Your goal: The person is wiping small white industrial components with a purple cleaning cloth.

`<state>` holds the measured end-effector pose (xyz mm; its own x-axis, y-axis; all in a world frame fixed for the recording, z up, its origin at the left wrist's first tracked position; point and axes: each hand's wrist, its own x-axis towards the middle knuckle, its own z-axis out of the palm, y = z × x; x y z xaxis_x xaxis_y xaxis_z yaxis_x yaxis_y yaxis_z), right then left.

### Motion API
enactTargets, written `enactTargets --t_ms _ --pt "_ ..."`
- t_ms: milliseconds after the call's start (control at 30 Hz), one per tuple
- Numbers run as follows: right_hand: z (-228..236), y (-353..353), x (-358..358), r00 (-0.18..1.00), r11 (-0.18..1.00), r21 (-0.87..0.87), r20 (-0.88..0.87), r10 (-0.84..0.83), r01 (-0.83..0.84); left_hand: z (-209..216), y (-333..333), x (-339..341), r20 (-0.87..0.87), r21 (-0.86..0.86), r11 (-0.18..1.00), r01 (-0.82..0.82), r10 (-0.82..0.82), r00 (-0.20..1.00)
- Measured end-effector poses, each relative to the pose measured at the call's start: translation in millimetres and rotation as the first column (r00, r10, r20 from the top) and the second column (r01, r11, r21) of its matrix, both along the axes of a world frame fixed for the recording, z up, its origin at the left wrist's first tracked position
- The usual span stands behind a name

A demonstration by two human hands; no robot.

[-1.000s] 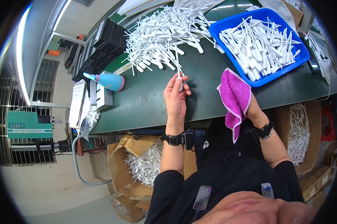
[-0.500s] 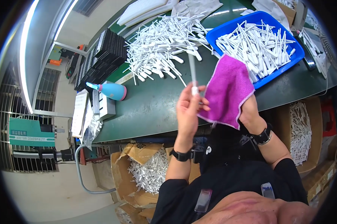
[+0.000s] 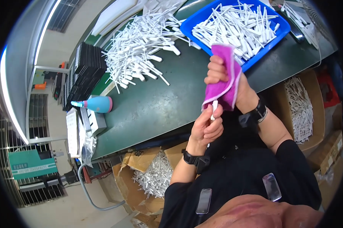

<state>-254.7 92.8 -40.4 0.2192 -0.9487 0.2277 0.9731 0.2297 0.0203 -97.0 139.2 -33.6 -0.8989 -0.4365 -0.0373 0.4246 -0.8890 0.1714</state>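
Note:
My left hand (image 3: 208, 127) is closed around a slim white plastic piece (image 3: 214, 107), whose upper part runs up to the lower edge of the purple cloth (image 3: 221, 88). How far it reaches inside the cloth is hidden. My right hand (image 3: 245, 92) squeezes the folded cloth, its fingers wrapped over it from the far side. Just beyond, a blue tray (image 3: 250, 65) holds many similar white pieces (image 3: 240, 32). To the left of the tray lies a loose heap of white paddle-ended sticks (image 3: 137, 47) on the green table (image 3: 148, 104).
A blue spray bottle (image 3: 99, 103) lies tilted by a grey box (image 3: 97, 122) at the table's left side. Behind it stand stacked black trays (image 3: 84, 70). Below the table edge, cardboard boxes (image 3: 127, 173) with white sticks stand left and right.
My left hand has brought the white piece down to the cloth. My right hand has closed the hanging cloth into a fold. The view has shifted, so the table things appear further left.

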Motion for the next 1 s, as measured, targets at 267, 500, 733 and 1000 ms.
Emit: enactTargets --t_ms 267,500,733,1000 --pt "10.4 42.4 21.4 0.581 0.96 0.027 -0.801 -0.146 0.278 14.1 -3.2 -12.5 0.61 -0.77 0.624 0.13 0.662 0.436" --pt "-30.0 37.7 3.5 0.228 0.905 -0.354 -0.885 -0.405 0.233 57.3 -34.3 12.4 0.209 -0.911 0.182 0.369 0.977 0.034" --pt "-6.3 36.5 8.6 0.337 0.933 -0.344 -0.87 -0.359 0.105 48.0 -64.6 2.0 0.435 -0.873 0.481 -0.082 0.843 0.316" --pt "-16.9 42.1 -6.2 0.209 0.922 -0.387 -0.9 -0.383 0.022 74.9 -138.5 -10.0 0.262 -0.827 0.4 -0.395 0.896 0.359"
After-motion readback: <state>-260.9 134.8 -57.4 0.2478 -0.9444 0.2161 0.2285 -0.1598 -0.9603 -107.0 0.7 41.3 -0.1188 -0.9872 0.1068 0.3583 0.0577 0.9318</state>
